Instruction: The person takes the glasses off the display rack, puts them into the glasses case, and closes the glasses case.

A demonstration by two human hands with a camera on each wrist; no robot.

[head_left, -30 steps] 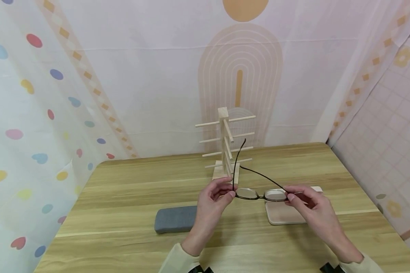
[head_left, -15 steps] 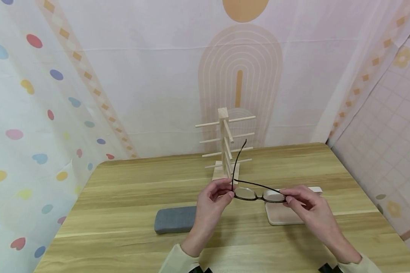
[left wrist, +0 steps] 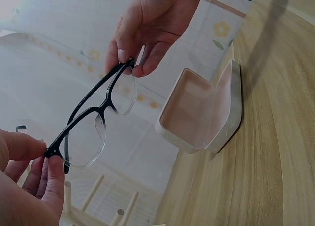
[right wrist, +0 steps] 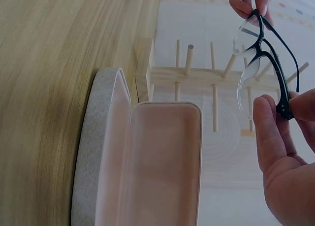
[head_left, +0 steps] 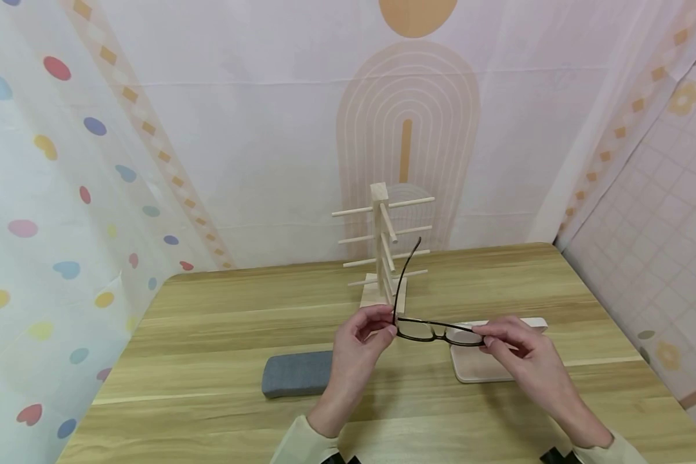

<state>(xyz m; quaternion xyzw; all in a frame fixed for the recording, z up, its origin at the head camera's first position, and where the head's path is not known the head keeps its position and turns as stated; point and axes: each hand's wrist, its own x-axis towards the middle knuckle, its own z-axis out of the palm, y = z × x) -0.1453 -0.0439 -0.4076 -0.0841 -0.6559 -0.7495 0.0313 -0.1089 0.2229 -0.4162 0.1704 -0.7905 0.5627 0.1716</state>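
A: How far along are we?
B: Midway through folding, we judge. Our left hand [head_left: 357,351] and right hand [head_left: 530,361] pinch the glasses [left wrist: 104,106] at opposite ends, above the bench [head_left: 209,322]; one side arm [head_left: 439,323] lies across, its tip hard to make out.
A: Remaining?
B: Other side arm [head_left: 403,273], sticking out. Case [left wrist: 187,108] open, nothing seen inside.

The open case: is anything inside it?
Inside the open case only pink lining shows, no item. The right hand covers part of it in the head view; its own wall hides some of the inside in the right wrist view.
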